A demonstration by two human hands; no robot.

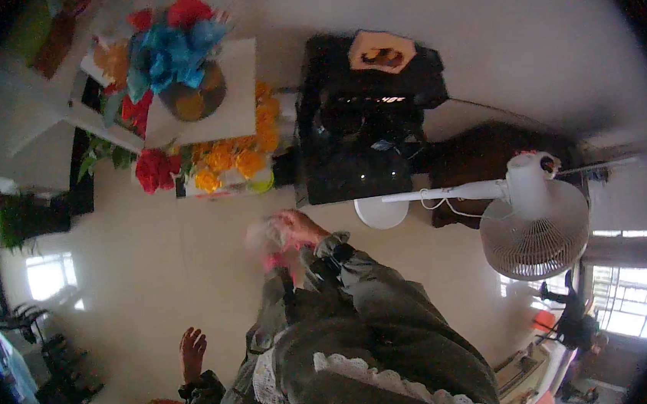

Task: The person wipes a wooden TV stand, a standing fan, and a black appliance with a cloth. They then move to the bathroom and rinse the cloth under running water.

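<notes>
My right hand [303, 228] reaches forward at the middle of the view, out of a grey-green sleeve with a gathered cuff. It is blurred, and a pale, smeared shape [271, 233] lies against its fingers; I cannot tell what that is or whether the hand grips it. Just below, something pink [272, 260] shows, partly hidden and too blurred to name. My left hand [192, 349] is out to the lower left over the tiled floor [162, 274], fingers apart, holding nothing. A coat with white lace trim [397, 386] covers my body.
Ahead stands a black glossy appliance [355, 164] with a lit display and a tissue box [382, 51] on top. Artificial-looking blue [172, 53] and yellow flowers [233, 161] surround a white stand [240, 105]. A white standing fan [536, 229] is right; another person [576, 318] is beyond.
</notes>
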